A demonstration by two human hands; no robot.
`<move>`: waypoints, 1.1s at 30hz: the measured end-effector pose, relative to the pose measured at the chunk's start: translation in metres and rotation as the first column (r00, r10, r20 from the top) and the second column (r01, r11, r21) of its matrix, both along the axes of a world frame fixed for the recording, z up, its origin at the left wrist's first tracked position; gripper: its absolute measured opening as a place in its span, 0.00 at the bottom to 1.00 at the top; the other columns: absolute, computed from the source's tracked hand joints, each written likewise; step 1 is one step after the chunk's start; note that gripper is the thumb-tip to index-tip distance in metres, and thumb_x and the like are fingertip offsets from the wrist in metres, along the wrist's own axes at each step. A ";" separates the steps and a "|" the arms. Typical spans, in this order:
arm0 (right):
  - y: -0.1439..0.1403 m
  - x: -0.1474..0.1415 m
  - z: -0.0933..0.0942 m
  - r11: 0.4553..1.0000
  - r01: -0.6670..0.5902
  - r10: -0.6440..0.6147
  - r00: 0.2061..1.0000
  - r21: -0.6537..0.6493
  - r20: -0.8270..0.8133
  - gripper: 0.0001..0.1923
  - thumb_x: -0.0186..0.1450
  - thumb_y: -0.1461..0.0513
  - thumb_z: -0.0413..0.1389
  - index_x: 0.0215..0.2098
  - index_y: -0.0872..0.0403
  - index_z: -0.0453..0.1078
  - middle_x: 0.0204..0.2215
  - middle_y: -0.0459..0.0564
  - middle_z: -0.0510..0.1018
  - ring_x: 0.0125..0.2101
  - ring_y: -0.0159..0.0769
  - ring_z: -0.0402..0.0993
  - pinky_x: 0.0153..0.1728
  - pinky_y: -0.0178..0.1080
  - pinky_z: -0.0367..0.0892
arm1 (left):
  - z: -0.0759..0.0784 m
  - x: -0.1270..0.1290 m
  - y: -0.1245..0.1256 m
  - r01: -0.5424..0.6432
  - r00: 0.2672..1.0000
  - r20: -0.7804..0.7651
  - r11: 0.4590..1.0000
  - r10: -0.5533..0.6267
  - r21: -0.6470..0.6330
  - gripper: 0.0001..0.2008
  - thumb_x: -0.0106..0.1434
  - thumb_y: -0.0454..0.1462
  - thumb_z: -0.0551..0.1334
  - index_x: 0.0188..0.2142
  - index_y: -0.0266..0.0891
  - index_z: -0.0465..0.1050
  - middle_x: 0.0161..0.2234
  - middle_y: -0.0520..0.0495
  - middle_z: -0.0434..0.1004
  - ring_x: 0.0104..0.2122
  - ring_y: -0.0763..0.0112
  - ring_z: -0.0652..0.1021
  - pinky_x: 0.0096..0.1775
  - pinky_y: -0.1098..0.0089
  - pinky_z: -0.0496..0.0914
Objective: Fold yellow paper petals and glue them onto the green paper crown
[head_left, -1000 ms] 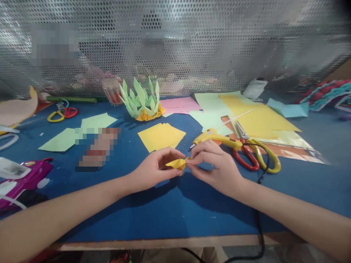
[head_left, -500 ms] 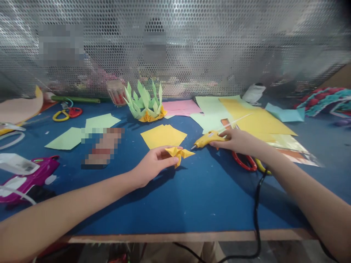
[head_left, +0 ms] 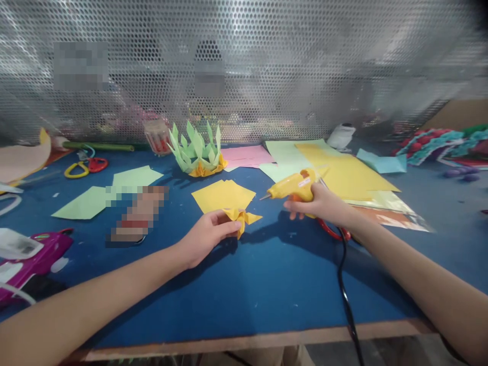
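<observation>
With the clock laid flat on the blue worktop [head_left: 244, 295] and twelve at its far side, the left forearm [head_left: 114, 300] reaches in from eight o'clock, low and nearly straight through the wrist. The left hand [head_left: 208, 234] is turned thumb-side toward the person, its fingers curled behind the folded yellow piece [head_left: 242, 218] and its thumb [head_left: 231, 228] laid along the near side. That grip is a narrow pinch on the folded yellow piece, which sits at the middle of the dial with pointed tips spreading toward three and six o'clock.

The right forearm [head_left: 400, 259] comes in from four o'clock, slanting up to a hand a little farther from the person than the left one. The right hand [head_left: 322, 203] wraps the handle of a yellow glue gun [head_left: 292, 186], and this grip is closed around it; some digits show beneath the body (which one is the thumb is hard to make out). The glue gun's nozzle points roughly to nine o'clock, dipping slightly, and lies near the folded yellow piece at its one-to-two o'clock, apart from it. A black cable [head_left: 345, 290] drops from beneath the right wrist toward half past five.

Yellow sheets [head_left: 223, 195] lie just beyond the left hand at eleven o'clock.
</observation>
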State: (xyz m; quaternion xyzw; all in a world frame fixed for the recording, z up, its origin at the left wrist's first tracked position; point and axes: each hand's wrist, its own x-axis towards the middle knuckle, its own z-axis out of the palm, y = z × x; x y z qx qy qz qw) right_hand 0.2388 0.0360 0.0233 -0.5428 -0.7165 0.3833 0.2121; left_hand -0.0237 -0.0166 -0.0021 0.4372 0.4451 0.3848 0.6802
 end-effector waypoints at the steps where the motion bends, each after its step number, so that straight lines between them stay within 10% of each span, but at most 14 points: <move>1: -0.002 -0.001 0.001 1.000 -0.027 0.027 1.000 -0.013 0.002 0.15 0.54 0.51 0.61 0.27 0.54 0.67 0.22 0.50 0.78 0.23 0.35 0.73 0.26 0.37 0.70 | 0.001 0.000 0.000 0.000 1.000 0.002 1.000 0.000 -0.011 0.08 0.53 0.35 0.68 0.35 0.37 0.77 0.33 0.50 0.76 0.33 0.74 0.74 0.41 0.70 0.67; 14: -0.026 -0.011 0.008 0.963 -0.145 0.158 0.987 0.229 -0.040 0.04 0.53 0.59 0.58 0.25 0.51 0.70 0.20 0.43 0.77 0.23 0.34 0.75 0.26 0.35 0.71 | 0.001 -0.001 0.003 0.000 1.000 0.016 0.998 0.001 -0.070 0.04 0.55 0.33 0.66 0.32 0.34 0.76 0.31 0.49 0.76 0.32 0.75 0.74 0.40 0.72 0.68; 23: -0.033 -0.010 0.007 0.839 0.034 -0.013 0.999 0.543 -0.042 0.02 0.54 0.60 0.58 0.26 0.50 0.71 0.27 0.46 0.79 0.26 0.35 0.75 0.28 0.36 0.71 | 0.003 0.001 0.004 0.006 1.000 0.030 0.996 -0.004 -0.084 0.03 0.57 0.32 0.65 0.32 0.35 0.77 0.32 0.48 0.76 0.34 0.74 0.74 0.41 0.72 0.67; 33: -0.027 -0.020 -0.003 0.937 -0.127 0.108 0.991 0.326 0.076 0.14 0.55 0.51 0.61 0.33 0.52 0.71 0.26 0.44 0.76 0.25 0.33 0.71 0.24 0.34 0.66 | 0.000 -0.003 0.005 0.021 0.999 0.042 0.996 -0.017 -0.086 0.05 0.55 0.34 0.67 0.32 0.34 0.76 0.34 0.46 0.76 0.34 0.73 0.74 0.42 0.71 0.67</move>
